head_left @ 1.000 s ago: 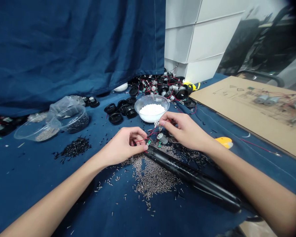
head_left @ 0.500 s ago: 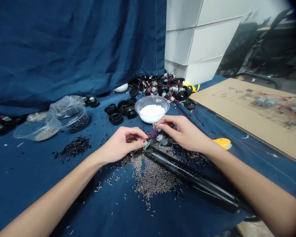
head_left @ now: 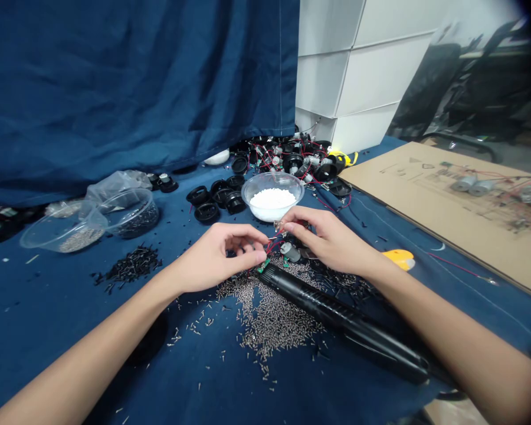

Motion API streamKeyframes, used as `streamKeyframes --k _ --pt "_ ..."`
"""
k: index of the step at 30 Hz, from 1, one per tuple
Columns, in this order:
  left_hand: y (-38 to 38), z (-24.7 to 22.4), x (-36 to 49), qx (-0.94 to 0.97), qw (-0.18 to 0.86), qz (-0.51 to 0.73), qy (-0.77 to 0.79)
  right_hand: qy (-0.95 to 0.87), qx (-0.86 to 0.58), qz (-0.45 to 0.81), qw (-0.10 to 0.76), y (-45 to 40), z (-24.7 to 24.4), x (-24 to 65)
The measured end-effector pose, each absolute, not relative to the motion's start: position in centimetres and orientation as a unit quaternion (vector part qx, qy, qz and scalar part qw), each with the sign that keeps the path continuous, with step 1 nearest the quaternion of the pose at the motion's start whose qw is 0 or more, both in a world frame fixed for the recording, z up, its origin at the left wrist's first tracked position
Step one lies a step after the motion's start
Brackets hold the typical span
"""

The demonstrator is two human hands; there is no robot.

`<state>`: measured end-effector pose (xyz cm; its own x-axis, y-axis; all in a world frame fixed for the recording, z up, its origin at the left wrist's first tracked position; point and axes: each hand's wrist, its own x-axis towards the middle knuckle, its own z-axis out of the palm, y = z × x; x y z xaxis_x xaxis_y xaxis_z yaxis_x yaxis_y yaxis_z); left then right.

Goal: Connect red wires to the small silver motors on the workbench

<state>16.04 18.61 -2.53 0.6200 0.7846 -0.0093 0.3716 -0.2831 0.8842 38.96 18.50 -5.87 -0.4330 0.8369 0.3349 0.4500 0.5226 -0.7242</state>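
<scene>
My left hand (head_left: 223, 255) is curled at the red wires (head_left: 273, 245), with a thin wire end at its index fingertip; thumb and index tips are slightly apart. Just below the thumb lies a small green circuit board (head_left: 264, 265), at the ribbed end of a long black tubular housing (head_left: 336, 316). My right hand (head_left: 321, 236) pinches a small metal contact piece (head_left: 278, 225) between thumb and index finger. Beneath its fingers sits a grey cylindrical motor (head_left: 291, 252) joined to red wires. The right hand's other fingers partly hide dark parts behind them.
Loose silver screws (head_left: 278, 319) spread under the housing, with black screws (head_left: 135, 264) heaped left. A clear bowl of white pellets (head_left: 273, 203) stands ahead, black round caps (head_left: 207, 211) beside it. Cardboard (head_left: 451, 206) lies right, near a yellow object (head_left: 399, 258).
My left index finger has lifted away from the thumb and moved slightly right, toward the contact piece. The right hand has barely moved and keeps its pinch.
</scene>
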Motion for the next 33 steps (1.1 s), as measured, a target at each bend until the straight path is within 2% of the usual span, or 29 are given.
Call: streamKeyframes --k 6,12,19,33 --pt "18.5 -1.6 15.2 0.808 0.429 0.182 0.36 -0.8 -0.41 0.246 0.362 18.6 -6.1 39.1" --pt "18.4 -1.0 15.7 0.853 0.315 0.208 0.359 -0.802 -0.393 0.256 0.368 18.5 -6.0 38.9" --pt "18.2 -1.3 15.3 0.883 0.268 0.133 0.362 -0.806 -0.392 0.249 0.369 18.6 -6.1 38.8" --pt "19.5 -2.4 16.6 0.903 0.176 0.245 0.306 -0.821 -0.363 0.292 0.33 18.8 -6.6 38.1"
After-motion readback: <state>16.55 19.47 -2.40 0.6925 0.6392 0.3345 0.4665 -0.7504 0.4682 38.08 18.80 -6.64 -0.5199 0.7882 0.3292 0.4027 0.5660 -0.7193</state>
